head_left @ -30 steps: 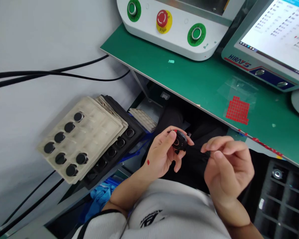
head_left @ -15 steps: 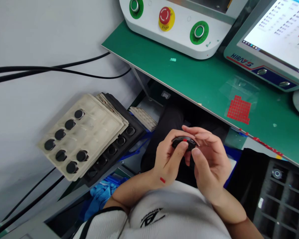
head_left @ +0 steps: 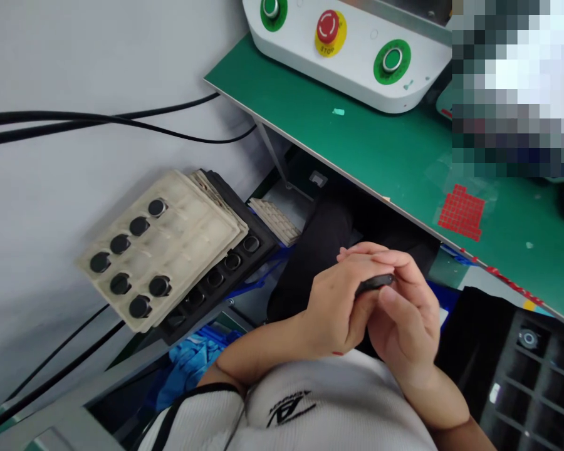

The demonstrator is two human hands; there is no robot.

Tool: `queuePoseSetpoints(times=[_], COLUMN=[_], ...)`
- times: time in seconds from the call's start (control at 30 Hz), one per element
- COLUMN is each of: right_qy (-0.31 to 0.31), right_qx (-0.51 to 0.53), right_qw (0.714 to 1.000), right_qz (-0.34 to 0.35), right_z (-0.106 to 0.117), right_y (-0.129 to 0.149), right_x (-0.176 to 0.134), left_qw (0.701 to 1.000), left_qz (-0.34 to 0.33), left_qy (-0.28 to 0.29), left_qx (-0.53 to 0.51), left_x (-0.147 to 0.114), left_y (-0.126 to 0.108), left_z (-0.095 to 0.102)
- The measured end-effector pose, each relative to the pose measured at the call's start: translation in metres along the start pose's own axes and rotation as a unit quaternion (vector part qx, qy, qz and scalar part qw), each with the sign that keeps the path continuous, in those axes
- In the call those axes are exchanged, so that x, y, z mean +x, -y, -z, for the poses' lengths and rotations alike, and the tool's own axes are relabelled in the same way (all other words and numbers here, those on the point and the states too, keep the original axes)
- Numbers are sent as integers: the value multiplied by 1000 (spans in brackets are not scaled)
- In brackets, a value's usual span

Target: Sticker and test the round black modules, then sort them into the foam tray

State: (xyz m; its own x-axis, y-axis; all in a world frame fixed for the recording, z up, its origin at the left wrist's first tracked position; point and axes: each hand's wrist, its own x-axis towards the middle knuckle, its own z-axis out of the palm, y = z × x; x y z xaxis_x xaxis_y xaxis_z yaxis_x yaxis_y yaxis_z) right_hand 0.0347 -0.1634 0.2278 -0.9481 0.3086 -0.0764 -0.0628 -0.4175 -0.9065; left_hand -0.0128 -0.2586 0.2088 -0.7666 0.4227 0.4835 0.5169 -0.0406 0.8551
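Over my lap, my left hand [head_left: 336, 304] is closed on a thin black round part [head_left: 376, 283], which shows edge-on between thumb and fingers. My right hand [head_left: 407, 313] curls around the same part from the other side. Its thumb rests near the part's lower edge, and its fingers reach behind and over my left fingers. Most of the part's face is hidden by my hands. A small red sticker [head_left: 338, 353] clings to my left wrist.
Beige trays [head_left: 183, 219] with several black round parts lie left, on a black tray [head_left: 232, 260]. A sheet of red stickers [head_left: 461, 213] is on the green table [head_left: 371, 144], beneath a white machine panel [head_left: 357, 69]. A dark compartment tray [head_left: 536, 382] sits lower right.
My left hand has turned over, tilting the black round part edge-on. The red sticker seen on its rim is now out of sight. My right hand has closed in around it.
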Motion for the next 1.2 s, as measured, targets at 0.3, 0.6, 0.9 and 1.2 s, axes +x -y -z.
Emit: queuePoseSetpoints(times=[0.3,0.6,0.9,1.2], right_qy=[-12,-56,7,-37], right_qx=[33,69,103,89], right_qw=[999,996,994,995], right_qz=[-26,-14,-31,23], right_z=[-1,-17,-8,-10], right_y=[9,-3,3,-11], right_x=[-1,1,3,1], left_qw=[998,989,990,992], left_qz=[-36,-73,-75,-82], left_qy=[-40,-47,-37,-18], left_qx=[32,116,114,97], left_x=[2,-1,-1,-4], left_y=[-5,0,4,7], left_z=[-11,-2,-5,-7])
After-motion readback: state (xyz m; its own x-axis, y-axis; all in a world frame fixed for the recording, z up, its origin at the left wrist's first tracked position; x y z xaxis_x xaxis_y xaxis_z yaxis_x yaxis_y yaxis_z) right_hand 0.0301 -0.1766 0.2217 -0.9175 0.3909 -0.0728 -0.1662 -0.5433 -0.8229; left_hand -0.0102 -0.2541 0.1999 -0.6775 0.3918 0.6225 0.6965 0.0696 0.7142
